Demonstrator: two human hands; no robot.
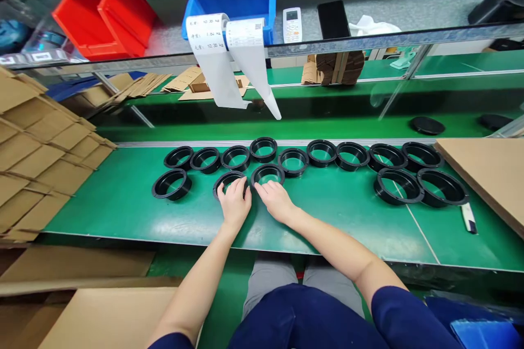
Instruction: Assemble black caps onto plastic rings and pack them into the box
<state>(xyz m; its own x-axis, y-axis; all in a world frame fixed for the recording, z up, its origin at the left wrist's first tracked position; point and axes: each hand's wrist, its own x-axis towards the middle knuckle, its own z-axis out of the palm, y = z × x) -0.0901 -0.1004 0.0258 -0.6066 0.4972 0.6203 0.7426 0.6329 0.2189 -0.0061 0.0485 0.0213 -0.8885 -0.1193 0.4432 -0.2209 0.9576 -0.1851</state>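
Black plastic rings stand in loose rows on the green work surface (pixel 319 207). My left hand (pixel 234 203) is curled over the near right side of one black ring (pixel 216 187), its fingers on the rim and partly covering it. Beside it, my right hand (pixel 275 200) has its fingers closed at the near left edge of another black ring (pixel 282 175). Both rings rest on the table, close together. Just behind them runs a row of similar rings, including a ring (pixel 263 142) and a ring (pixel 293 154).
More rings (pixel 399 172) are grouped at the right, near a white-handled cutter (pixel 469 218) and a cardboard sheet (pixel 487 174). Cardboard dividers (pixel 45 147) are stacked at the left. Overhead, a shelf holds a red bin (pixel 102 16), a blue bin (pixel 229 0) with hanging label rolls, and a phone (pixel 333 19).
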